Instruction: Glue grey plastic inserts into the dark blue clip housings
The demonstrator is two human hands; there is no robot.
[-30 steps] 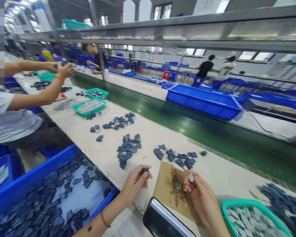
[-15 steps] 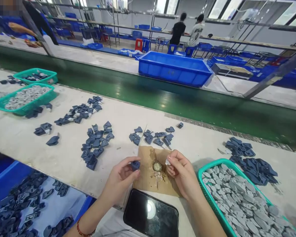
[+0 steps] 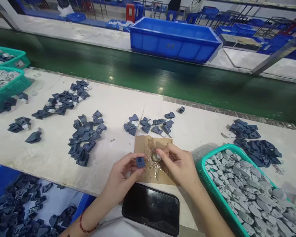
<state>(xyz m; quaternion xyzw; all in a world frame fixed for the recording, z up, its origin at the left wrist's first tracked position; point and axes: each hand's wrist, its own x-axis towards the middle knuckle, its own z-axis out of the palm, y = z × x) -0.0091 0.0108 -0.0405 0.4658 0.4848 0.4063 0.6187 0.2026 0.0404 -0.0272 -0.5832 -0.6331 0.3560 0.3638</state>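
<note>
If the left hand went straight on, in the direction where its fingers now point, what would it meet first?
Most likely the small round dish on the brown sheet. The height is unclear: the left hand might pass above it and meet the right hand's fingertips instead.

Hand-held piece (image 3: 140,162): dark slate blue
Right-hand basket (image 3: 204,171): teal green, its pieces (image 3: 253,194) mottled pale gray
Cardboard (image 3: 144,144): tan, blotched darker brown
Phone (image 3: 151,207): glossy black
Large bin (image 3: 172,41): bright blue
Channel beyond the worktop (image 3: 128,72): deep green
Worktop (image 3: 113,105): off-white
Wristband (image 3: 85,227): reddish brown
Far stool (image 3: 130,13): red
</note>
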